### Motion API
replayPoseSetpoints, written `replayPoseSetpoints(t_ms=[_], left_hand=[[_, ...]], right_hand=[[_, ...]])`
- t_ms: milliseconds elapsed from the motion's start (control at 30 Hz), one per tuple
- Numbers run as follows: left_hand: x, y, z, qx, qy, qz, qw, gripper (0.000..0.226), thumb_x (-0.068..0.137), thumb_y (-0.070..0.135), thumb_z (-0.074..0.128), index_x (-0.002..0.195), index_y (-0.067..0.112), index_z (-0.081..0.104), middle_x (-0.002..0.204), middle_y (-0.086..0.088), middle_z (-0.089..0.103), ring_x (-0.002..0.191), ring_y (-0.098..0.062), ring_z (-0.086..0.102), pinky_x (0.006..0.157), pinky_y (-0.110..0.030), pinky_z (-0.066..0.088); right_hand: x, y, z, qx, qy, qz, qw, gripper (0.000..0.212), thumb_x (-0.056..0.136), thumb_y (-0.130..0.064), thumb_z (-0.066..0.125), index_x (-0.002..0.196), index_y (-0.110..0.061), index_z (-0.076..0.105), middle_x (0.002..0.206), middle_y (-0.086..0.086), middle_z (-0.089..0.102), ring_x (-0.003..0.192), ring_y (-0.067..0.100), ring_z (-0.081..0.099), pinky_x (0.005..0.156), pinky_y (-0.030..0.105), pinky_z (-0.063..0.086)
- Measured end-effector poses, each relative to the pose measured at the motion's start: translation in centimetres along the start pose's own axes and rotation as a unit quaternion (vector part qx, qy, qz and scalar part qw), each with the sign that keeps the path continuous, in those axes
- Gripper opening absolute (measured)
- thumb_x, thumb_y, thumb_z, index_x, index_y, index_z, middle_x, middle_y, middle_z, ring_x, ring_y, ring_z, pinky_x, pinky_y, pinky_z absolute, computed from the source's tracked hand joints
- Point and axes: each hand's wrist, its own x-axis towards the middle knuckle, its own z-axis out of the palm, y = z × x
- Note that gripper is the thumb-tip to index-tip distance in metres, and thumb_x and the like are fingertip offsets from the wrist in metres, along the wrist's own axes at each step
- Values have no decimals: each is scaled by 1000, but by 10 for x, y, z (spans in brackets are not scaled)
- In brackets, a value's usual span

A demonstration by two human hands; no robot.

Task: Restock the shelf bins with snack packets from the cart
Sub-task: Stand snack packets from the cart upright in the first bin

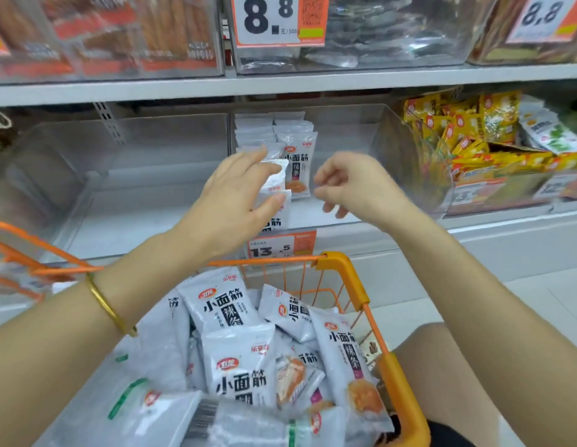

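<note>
Clear shelf bin (345,146), under a grey shelf board (280,83). A white packet stack (295,150) stands at the bin's back left. At the bin front, the left hand (232,198) pinches the held packets (275,185) between thumb and fingers. The right hand (354,185) is beside it, fingers loosely curled, holding nothing. Below the bin, the orange cart (345,269) is heaped with cart packets (235,366). Right of the bin are yellow packets (467,133).

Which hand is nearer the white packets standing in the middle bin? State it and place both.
Left. The left hand, its grip round the held packets, is just in front of the standing packets, overlapping their left edge. The right hand hangs empty, apart to their right.
</note>
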Motion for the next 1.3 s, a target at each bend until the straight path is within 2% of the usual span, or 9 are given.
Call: replayPoseSetpoints(t_ms=[167, 267, 367, 500, 633, 867, 1067, 1233, 1300], left_hand=[[-23, 13, -5, 37, 24, 7, 999, 49, 81, 46, 38, 116, 20, 62, 132, 1, 51, 126, -26, 36, 101, -43, 27], [-30, 19, -7, 30, 11, 3, 999, 40, 81, 37, 40, 109, 22, 65, 120, 3, 56, 118, -26, 41, 98, -43, 30], [-35, 23, -5, 19, -15, -2, 1000, 40, 79, 36, 39, 107, 25, 66, 116, 4, 56, 113, -24, 42, 98, -43, 33], [-41, 24, -5, 9, -43, -4, 999, 32, 84, 34, 45, 108, 27, 65, 114, 4, 56, 113, -22, 41, 99, -41, 33], [-44, 26, -3, -19, -51, -14, 998, 24, 88, 27, 52, 109, 24, 65, 111, 1, 55, 112, -21, 40, 99, -35, 32], [-41, 38, -3, -155, -109, -69, 979, 11, 87, 22, 63, 97, 19, 65, 95, 3, 63, 88, -11, 56, 77, -15, 42], [-32, 47, 6, -290, -276, -126, 908, 38, 86, 38, 64, 109, 8, 59, 104, -8, 69, 92, -19, 67, 66, -26, 51], [-16, 56, 9, -334, -186, -149, 912, 19, 87, 15, 64, 106, 11, 62, 96, -5, 70, 82, -15, 65, 69, -29, 54], [-7, 54, 5, -362, -140, -168, 906, 19, 88, 14, 64, 106, 13, 63, 96, -3, 71, 79, -10, 67, 67, -25, 55]], right_hand=[[-67, -11, 14, -263, -318, -93, 906, 11, 83, -14, 68, 93, -12, 69, 87, 1, 69, 73, 13, 61, 67, 22, 47], [-76, -3, 40, -431, -366, -122, 815, 25, 84, -10, 60, 108, -1, 60, 97, 9, 64, 87, 25, 59, 62, 33, 45], [-80, 5, 56, -472, -406, -80, 779, 35, 88, -7, 57, 121, -2, 47, 82, 4, 51, 75, 23, 53, 49, 28, 37], [-79, 6, 56, -451, -403, -63, 794, 34, 89, -5, 57, 120, 2, 45, 80, 5, 50, 64, 19, 48, 45, 24, 35], [-70, 7, 45, -404, -409, -81, 814, 19, 86, -6, 56, 103, 0, 60, 100, 12, 63, 90, 29, 58, 75, 37, 48], [-60, -4, 10, -246, -355, -94, 897, 10, 87, -4, 53, 82, -12, 49, 74, -5, 45, 65, 8, 41, 57, 17, 33], [-51, -21, -17, -131, -213, -126, 960, 10, 91, -4, 53, 86, -12, 50, 70, -12, 45, 54, -9, 44, 54, 9, 37], [-41, -19, -20, 93, -29, -41, 994, 9, 93, -17, 57, 85, -13, 54, 74, -3, 60, 58, 1, 56, 53, 17, 47], [-40, -10, -25, 163, -55, 40, 984, 17, 94, -29, 54, 92, -13, 57, 83, 1, 66, 67, 10, 65, 58, 27, 54]])
